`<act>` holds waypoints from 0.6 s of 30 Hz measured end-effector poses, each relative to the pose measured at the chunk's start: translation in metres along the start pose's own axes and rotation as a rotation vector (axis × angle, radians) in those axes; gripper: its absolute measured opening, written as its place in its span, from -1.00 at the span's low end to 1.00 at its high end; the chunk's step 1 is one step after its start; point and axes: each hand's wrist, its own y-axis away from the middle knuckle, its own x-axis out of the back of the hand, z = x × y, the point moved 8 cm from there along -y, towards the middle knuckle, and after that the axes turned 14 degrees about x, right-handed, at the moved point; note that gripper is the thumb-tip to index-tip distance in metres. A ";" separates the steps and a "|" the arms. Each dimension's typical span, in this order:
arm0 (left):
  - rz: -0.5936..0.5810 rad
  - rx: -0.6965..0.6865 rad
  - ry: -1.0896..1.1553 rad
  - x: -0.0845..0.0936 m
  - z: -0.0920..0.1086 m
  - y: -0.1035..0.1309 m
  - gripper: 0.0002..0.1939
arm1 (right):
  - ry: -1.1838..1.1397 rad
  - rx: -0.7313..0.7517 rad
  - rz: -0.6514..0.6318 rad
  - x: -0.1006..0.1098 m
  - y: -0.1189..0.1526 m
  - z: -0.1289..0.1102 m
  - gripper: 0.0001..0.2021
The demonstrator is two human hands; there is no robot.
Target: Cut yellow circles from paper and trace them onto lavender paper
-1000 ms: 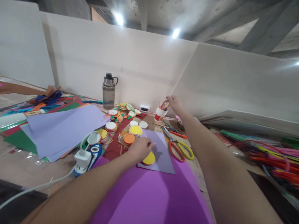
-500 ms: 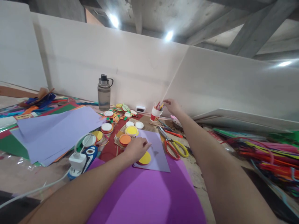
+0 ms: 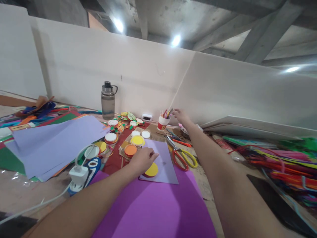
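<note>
My left hand (image 3: 143,161) rests over a lilac sheet (image 3: 164,165), its fingers curled together. Anything inside them is hidden from me. A yellow disc (image 3: 152,169) with a reddish edge lies on the sheet, right by that hand. Farther back, my right hand (image 3: 181,116) reaches out with fingers somewhat apart, close to the tops of the pens (image 3: 166,113) standing in a red-and-white paper cup (image 3: 163,123). Whether its fingertips touch a pen is too small to tell. Beneath the lilac sheet lies a large purple sheet (image 3: 153,208).
Yellow-handled scissors (image 3: 189,158) and red-handled scissors (image 3: 180,160) lie right of the lilac sheet. Round lids, one orange (image 3: 130,150), sit behind my left hand. A water bottle (image 3: 108,102), a power strip (image 3: 92,168) and stacked paper (image 3: 56,138) are left; pipe cleaners (image 3: 277,162) are right.
My right hand has stayed by the pen cup, its fingers now stretched closer to the pens. My left hand holds its place on the lilac sheet. The view has shifted slightly.
</note>
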 end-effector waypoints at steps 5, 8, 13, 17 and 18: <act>0.004 0.004 0.002 0.000 0.000 0.000 -0.60 | -0.125 -0.013 -0.047 -0.015 0.001 -0.002 -0.75; -0.002 0.003 0.011 0.000 -0.001 0.001 -0.60 | -0.179 0.006 -0.045 -0.018 0.000 -0.009 -0.78; -0.002 0.003 0.034 0.000 -0.001 0.000 -0.60 | -0.231 0.001 0.025 -0.012 0.000 -0.013 -0.73; -0.004 -0.004 0.033 0.000 0.000 0.000 -0.60 | -0.205 -0.051 0.090 -0.002 0.001 -0.006 -0.69; -0.003 -0.006 0.032 0.000 0.000 0.000 -0.60 | -0.188 -0.066 0.100 0.000 0.002 -0.005 -0.69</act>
